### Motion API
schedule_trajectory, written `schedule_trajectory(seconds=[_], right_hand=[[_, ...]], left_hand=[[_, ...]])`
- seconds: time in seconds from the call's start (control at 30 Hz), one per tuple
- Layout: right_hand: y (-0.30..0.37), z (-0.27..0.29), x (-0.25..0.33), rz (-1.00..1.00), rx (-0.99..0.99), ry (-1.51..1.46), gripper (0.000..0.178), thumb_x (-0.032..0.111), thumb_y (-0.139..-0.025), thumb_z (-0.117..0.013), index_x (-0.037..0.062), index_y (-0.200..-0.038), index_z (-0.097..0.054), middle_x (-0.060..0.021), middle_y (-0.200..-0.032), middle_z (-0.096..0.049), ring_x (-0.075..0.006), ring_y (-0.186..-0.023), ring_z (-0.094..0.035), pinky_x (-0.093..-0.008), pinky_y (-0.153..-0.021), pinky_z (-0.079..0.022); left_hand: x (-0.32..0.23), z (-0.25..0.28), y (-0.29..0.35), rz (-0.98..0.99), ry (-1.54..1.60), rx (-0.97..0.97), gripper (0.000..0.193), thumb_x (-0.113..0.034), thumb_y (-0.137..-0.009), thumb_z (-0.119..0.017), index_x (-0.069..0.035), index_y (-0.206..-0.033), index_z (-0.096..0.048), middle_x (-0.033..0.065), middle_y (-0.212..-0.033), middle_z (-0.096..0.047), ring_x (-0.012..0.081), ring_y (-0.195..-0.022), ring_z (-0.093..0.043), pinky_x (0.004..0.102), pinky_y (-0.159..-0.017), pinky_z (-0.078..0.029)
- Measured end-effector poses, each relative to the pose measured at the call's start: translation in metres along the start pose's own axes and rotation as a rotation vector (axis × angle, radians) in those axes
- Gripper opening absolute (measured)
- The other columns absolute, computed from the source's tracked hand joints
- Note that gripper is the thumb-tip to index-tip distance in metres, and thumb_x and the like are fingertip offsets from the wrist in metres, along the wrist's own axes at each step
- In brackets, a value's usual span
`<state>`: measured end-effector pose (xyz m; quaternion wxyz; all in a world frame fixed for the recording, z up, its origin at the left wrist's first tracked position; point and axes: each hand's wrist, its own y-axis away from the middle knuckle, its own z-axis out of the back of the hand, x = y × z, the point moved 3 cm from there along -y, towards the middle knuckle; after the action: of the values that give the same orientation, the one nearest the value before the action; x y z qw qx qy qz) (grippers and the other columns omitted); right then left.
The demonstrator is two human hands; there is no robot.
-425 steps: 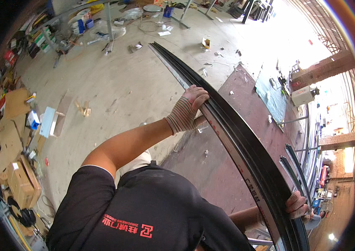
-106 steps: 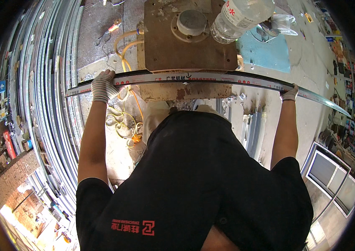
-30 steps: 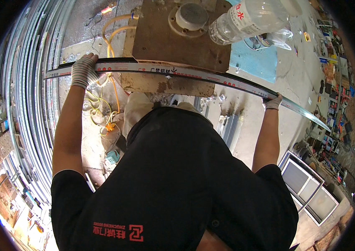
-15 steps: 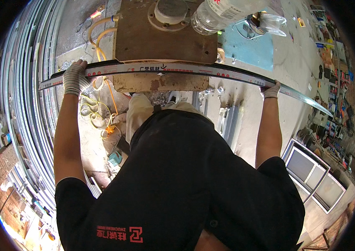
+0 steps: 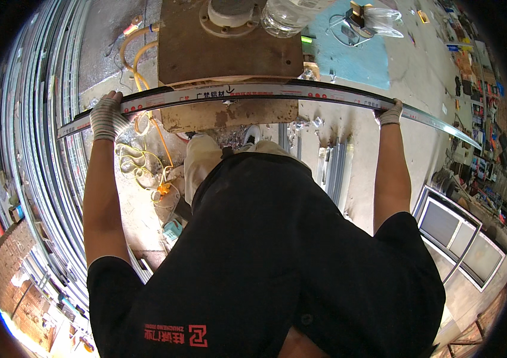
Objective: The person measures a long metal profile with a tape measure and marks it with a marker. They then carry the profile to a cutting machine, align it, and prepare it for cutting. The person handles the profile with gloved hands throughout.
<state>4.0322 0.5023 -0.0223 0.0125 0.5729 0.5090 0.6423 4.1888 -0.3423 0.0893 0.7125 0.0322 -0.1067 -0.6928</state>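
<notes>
A long metal profile [image 5: 265, 91], dark-edged with a printed pale film along its face, stretches crosswise in front of me. My left hand [image 5: 109, 117], in a striped knit glove, is closed round it near its left end. Toward the other end my right hand [image 5: 389, 113], gloved as well, grips the same bar, which runs on past it to the right. The bar's middle crosses the near edge of a brown machine table [image 5: 182, 59]; whether it rests on the table I cannot tell. A round metal flange [image 5: 229, 15] and a clear plastic bottle [image 5: 283, 19] stand on that table.
Long metal bars [image 5: 44, 149] are stacked along the left. A yellow coiled hose [image 5: 137, 164] lies on the floor below my left hand. Framed panels [image 5: 459, 235] lean at the lower right. Tools and parts [image 5: 483, 119] crowd the far right, and a blue sheet [image 5: 355, 59] lies beyond the table.
The view has shifted slightly, so the table sits higher and a little to the left. Both hands keep their hold on the profile, whose right side now appears slightly higher.
</notes>
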Motion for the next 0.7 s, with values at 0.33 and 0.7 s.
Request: schedule_trajectory(seconds=[0.33, 0.7], right_hand=[[0.019, -0.011, -0.003, 0.030, -0.019, 0.007, 0.038, 0.040, -0.081, -0.055, 0.0095, -0.105, -0.060, -0.0131, -0.097, -0.067, -0.0321, -0.078, -0.064, -0.0548, -0.070, -0.059], [-0.014, 0.003, -0.010, -0.013, -0.029, -0.020, 0.038, 0.035, -0.080, -0.059, 0.0097, -0.108, -0.060, -0.0142, -0.108, -0.067, -0.0355, -0.091, -0.064, -0.0571, -0.080, -0.058]], left_hand=[[0.003, -0.002, -0.002, -0.002, 0.017, 0.004, 0.058, -0.051, -0.064, -0.086, -0.008, -0.096, -0.065, 0.0128, -0.097, -0.064, 0.0319, -0.097, -0.062, 0.0419, -0.088, -0.052], [-0.003, 0.006, 0.000, 0.028, -0.058, 0.039, 0.060, -0.055, -0.067, -0.083, -0.008, -0.099, -0.064, 0.0116, -0.098, -0.063, 0.0324, -0.097, -0.063, 0.0428, -0.087, -0.053]])
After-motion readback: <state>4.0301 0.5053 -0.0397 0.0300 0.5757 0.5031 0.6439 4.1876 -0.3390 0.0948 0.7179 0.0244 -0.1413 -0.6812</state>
